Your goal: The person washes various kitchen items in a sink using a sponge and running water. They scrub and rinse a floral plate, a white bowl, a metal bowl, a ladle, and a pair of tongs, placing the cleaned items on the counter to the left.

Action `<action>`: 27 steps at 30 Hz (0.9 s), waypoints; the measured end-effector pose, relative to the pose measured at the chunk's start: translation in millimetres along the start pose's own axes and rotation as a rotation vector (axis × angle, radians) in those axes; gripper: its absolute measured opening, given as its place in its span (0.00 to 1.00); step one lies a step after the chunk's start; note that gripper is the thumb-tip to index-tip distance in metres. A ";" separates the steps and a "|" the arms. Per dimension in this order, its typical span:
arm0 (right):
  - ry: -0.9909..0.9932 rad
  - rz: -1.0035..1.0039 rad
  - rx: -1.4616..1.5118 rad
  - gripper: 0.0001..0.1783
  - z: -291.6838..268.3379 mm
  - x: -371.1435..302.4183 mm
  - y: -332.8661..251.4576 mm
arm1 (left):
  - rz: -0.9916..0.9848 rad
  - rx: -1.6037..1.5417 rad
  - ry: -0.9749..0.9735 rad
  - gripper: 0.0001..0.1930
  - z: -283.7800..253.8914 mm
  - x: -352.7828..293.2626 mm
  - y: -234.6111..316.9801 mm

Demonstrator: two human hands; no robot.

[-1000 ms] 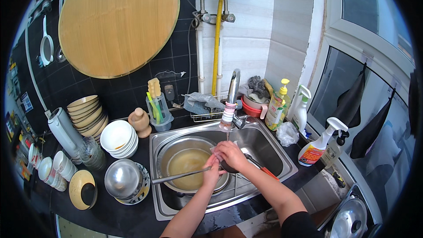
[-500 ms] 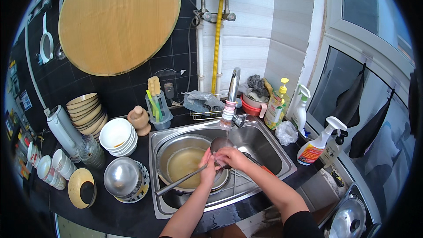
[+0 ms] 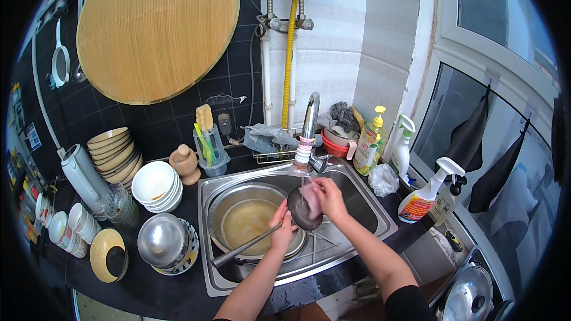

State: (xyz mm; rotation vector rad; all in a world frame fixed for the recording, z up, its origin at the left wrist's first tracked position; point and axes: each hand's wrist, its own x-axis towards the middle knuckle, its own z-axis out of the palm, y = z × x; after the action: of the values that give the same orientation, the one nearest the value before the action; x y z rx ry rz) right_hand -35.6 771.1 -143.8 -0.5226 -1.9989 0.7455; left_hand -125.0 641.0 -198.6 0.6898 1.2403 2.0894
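Observation:
My left hand (image 3: 281, 230) grips a long-handled metal ladle (image 3: 297, 214) near its bowl and holds that bowl up under the tap (image 3: 308, 126). Water runs from the tap onto it. The ladle's handle slants down to the left across a metal basin (image 3: 220, 211) of yellowish water that sits in the steel sink (image 3: 363, 202). My right hand (image 3: 326, 197) presses a pinkish scrub pad (image 3: 311, 198) into the ladle's bowl.
On the dark counter left of the sink are stacked white bowls (image 3: 154, 185), an upturned steel bowl (image 3: 162, 239), stacked tan bowls (image 3: 113, 153) and cups. A utensil holder (image 3: 209, 148) stands behind. Soap and spray bottles (image 3: 423, 191) line the sink's right side. A round wooden board (image 3: 156, 27) hangs above.
Both hands have lifted the ladle's bowl from over the basin up under the running tap. The right hand now rubs inside it.

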 end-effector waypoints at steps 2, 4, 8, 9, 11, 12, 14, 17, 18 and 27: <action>-0.046 -0.066 0.002 0.14 22.7 -0.9 4.7 | -0.041 0.042 0.012 0.20 1.4 0.5 -5.0; -0.229 -0.255 -0.077 0.20 38.9 -3.4 0.8 | -0.065 0.033 -0.044 0.20 -6.4 4.6 -10.2; -0.433 -0.419 -0.372 0.24 39.7 -1.2 -7.1 | -0.079 -0.045 0.024 0.21 -12.0 2.2 -6.9; -0.447 -0.421 -0.456 0.24 32.4 1.3 -7.6 | -0.069 -0.047 0.008 0.22 -9.1 0.8 -4.6; -0.403 -0.207 -0.402 0.21 25.2 3.2 0.0 | -0.044 -0.052 -0.001 0.22 -4.6 -1.7 0.4; -0.380 -0.007 -0.425 0.20 22.8 2.2 0.2 | -0.029 -0.052 0.005 0.23 -2.6 -2.2 3.9; -0.330 0.294 -0.439 0.20 18.2 -2.7 3.9 | 0.025 -0.052 0.009 0.24 1.9 -4.0 9.2; -0.291 0.524 -0.371 0.23 19.7 -23.4 27.9 | 0.131 -0.007 0.027 0.24 5.2 -4.5 8.9; -0.296 0.561 -0.314 0.24 22.3 -32.1 43.7 | 0.154 0.044 0.038 0.24 5.6 -4.1 6.5; -0.487 1.030 0.501 0.20 19.3 -50.7 43.4 | 0.122 0.050 0.067 0.22 2.8 -4.9 16.3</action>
State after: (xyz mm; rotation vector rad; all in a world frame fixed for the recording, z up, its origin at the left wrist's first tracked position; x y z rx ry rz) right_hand -24.2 765.6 -212.0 -1.1527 -1.7529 2.0926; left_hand -123.5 633.0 -183.4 0.7396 1.3205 2.2034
